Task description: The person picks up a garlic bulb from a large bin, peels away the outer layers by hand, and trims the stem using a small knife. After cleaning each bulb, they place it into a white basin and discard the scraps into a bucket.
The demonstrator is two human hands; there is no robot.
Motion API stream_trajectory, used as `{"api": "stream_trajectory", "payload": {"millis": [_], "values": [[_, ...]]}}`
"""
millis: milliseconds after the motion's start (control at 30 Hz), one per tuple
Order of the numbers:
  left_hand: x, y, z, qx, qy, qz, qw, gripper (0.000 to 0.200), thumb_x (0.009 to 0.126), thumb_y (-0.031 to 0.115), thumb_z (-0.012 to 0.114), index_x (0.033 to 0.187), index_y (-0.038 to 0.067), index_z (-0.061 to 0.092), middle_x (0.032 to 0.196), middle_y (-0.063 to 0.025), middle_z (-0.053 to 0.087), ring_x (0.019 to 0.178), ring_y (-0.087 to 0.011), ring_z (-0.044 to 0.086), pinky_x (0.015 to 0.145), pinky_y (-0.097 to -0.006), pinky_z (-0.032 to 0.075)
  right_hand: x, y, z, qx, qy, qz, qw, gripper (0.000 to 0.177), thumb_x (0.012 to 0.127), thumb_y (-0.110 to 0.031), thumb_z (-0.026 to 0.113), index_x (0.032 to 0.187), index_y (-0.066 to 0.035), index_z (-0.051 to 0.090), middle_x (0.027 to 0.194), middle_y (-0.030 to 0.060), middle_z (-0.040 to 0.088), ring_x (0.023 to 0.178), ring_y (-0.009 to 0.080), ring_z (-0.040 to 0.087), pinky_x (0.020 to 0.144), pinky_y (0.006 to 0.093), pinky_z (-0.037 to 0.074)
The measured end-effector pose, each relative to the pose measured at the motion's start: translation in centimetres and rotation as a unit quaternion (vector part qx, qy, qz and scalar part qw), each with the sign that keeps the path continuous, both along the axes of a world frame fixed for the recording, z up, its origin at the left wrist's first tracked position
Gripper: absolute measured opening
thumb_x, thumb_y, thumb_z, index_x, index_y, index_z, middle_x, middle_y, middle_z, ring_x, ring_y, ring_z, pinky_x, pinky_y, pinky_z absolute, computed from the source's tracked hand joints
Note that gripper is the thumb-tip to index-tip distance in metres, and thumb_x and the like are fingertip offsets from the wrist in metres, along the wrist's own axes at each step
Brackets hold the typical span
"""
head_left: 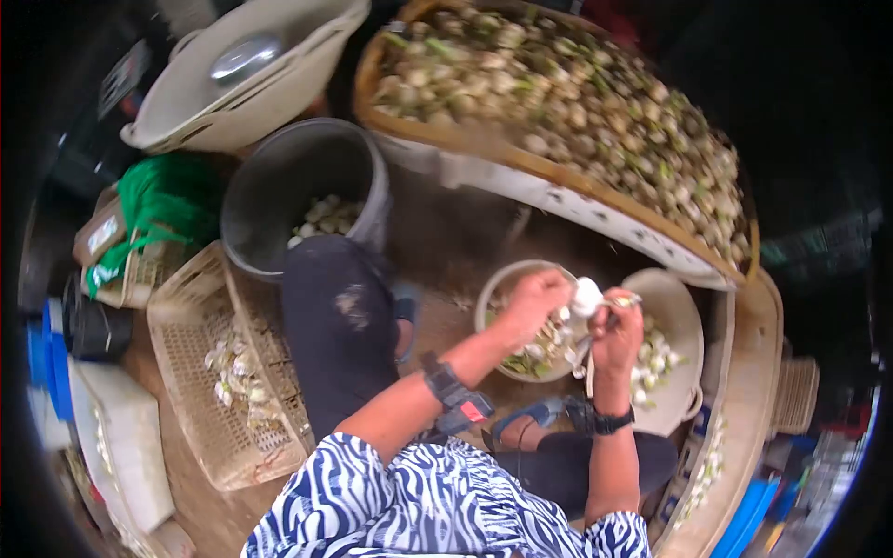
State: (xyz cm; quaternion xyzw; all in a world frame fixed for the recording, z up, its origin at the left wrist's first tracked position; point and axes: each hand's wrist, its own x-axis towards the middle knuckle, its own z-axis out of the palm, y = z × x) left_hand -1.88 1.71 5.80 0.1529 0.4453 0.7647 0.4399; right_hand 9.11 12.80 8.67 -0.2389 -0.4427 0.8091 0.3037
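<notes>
Here, left hand (538, 302): grip pinching a white bulb (586, 298).
Right hand (616, 333): grip pinching a pale scrap (622, 300).
Bulb: apparently mid-trim; next move calls for steady turning.

No text, brand or number could be read. A small red patch (476, 410) showed on the black wrist device (453, 391) just behind the left hand (537, 302), bearing no legible lettering. Well to the left of that hand, a white label (101, 233) on a brown box (88, 244) was too blurred to read.
</notes>
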Motion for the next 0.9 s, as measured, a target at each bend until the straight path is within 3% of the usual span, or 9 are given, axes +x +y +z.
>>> {"api": "stream_trajectory", "payload": {"millis": [167, 200, 267, 333, 433, 467, 533, 733, 900], "values": [[-0.5, 0.1, -3.0, -0.052, -0.085, -0.016, 0.995, 0.011, 0.09, 0.014, 0.057, 0.084, 0.005, 0.055, 0.069, -0.0009, 0.054, 0.065, -0.0084, 0.051, 0.056, -0.0258, 0.043, -3.9, -0.5, 4.3, 0.025, 0.04, -0.041, 0.998, 0.015, 0.079, -0.008, 0.051, 0.093, -0.006, 0.055, 0.062, -0.0016, 0.048, 0.052, 0.0062, 0.044, 0.04, 0.0175, 0.031], [-0.3, 0.8, -5.7, -0.086, 0.055, 0.011, 0.995, 0.013, 0.09, 0.016, 0.056, 0.084, 0.005, 0.055, 0.072, -0.0026, 0.056, 0.067, -0.0126, 0.053, 0.059, -0.0297, 0.045, -5.8, -1.3, 6.0, 0.041, 0.025, -0.023, 0.999, 0.016, 0.078, -0.007, 0.05, 0.093, -0.006, 0.055, 0.062, -0.0025, 0.047, 0.052, 0.0055, 0.043, 0.04, 0.0171, 0.03], [1.1, 1.6, -9.2, -0.087, 0.268, 0.05, 0.958, 0.016, 0.089, 0.018, 0.057, 0.086, 0.003, 0.055, 0.077, -0.0095, 0.06, 0.07, -0.0217, 0.056, 0.067, -0.0385, 0.046, -10.3, -5.1, 9.6, 0.188, -0.12, 0.124, 0.967, 0.034, 0.076, -0.006, 0.055, 0.11, -0.006, 0.056, 0.075, 0.0015, 0.058, 0.058, 0.005, 0.05, 0.048, 0.0176, 0.037], [2.5, 2.0, -11.4, -0.065, 0.279, 0.003, 0.958, 0.019, 0.087, 0.019, 0.059, 0.092, 0.002, 0.055, 0.078, -0.0114, 0.06, 0.073, -0.0223, 0.057, 0.068, -0.0386, 0.046, -13.7, -7.7, 11.2, 0.214, -0.043, 0.322, 0.921, 0.048, 0.077, -0.011, 0.06, 0.124, -0.007, 0.049, 0.088, 0.0033, 0.063, 0.07, 0.0088, 0.058, 0.055, 0.0216, 0.043], [1.6, 1.5, -13.7, -0.055, 0.287, -0.066, 0.954, 0.036, 0.081, 0.022, 0.065, 0.108, -0.001, 0.056, 0.082, -0.017, 0.061, 0.079, -0.0239, 0.061, 0.072, -0.0389, 0.046, -17.7, -5.7, 10.0, 0.479, -0.066, 0.241, 0.841, 0.034, 0.08, -0.015, 0.06, 0.111, -0.003, 0.057, 0.084, 0.0041, 0.062, 0.072, 0.0159, 0.058, 0.068, 0.029, 0.047], [-0.2, -0.3, -8.6, -0.18, 0.286, -0.197, 0.92, 0.038, 0.081, 0.027, 0.065, 0.105, -0.002, 0.06, 0.085, -0.0171, 0.062, 0.083, -0.029, 0.063, 0.074, -0.041, 0.047, -18.5, -3.2, 9.4, 0.435, -0.119, 0.247, 0.857, 0.018, 0.077, -0.009, 0.062, 0.092, -0.001, 0.064, 0.079, 0.0006, 0.062, 0.07, 0.0072, 0.052, 0.064, 0.025, 0.045], [-0.4, -0.7, -7.0, -0.216, 0.31, -0.15, 0.913, 0.03, 0.082, 0.028, 0.061, 0.089, -0.002, 0.064, 0.084, -0.0188, 0.063, 0.08, -0.0346, 0.062, 0.071, -0.0433, 0.047, -20.6, 2.5, 9.7, 0.501, -0.17, 0.173, 0.831, 0.011, 0.076, -0.01, 0.064, 0.075, 0.0, 0.06, 0.061, 0.0018, 0.055, 0.059, 0.0067, 0.048, 0.055, 0.0277, 0.043], [-0.4, 0.4, -7.9, -0.193, 0.306, -0.121, 0.924, 0.022, 0.08, 0.023, 0.058, 0.083, 0.002, 0.065, 0.087, -0.0217, 0.062, 0.079, -0.0381, 0.061, 0.07, -0.0444, 0.047, -27.7, 19.5, 4.6, 0.771, -0.376, 0.262, 0.442, 0.022, 0.074, -0.019, 0.062, 0.085, 0.0, 0.063, 0.076, 0.0202, 0.063, 0.07, 0.0366, 0.06, 0.065, 0.0425, 0.047], [-2.2, 1.0, -7.2, -0.206, 0.254, -0.093, 0.941, 0.02, 0.08, 0.019, 0.058, 0.087, 0.002, 0.065, 0.086, -0.0199, 0.063, 0.08, -0.0363, 0.062, 0.07, -0.0427, 0.048, -32.0, 20.5, -1.0, 0.731, -0.453, 0.363, 0.358, 0.024, 0.067, -0.016, 0.066, 0.081, 0.003, 0.065, 0.081, 0.0235, 0.064, 0.076, 0.0395, 0.062, 0.066, 0.045, 0.049]]}}
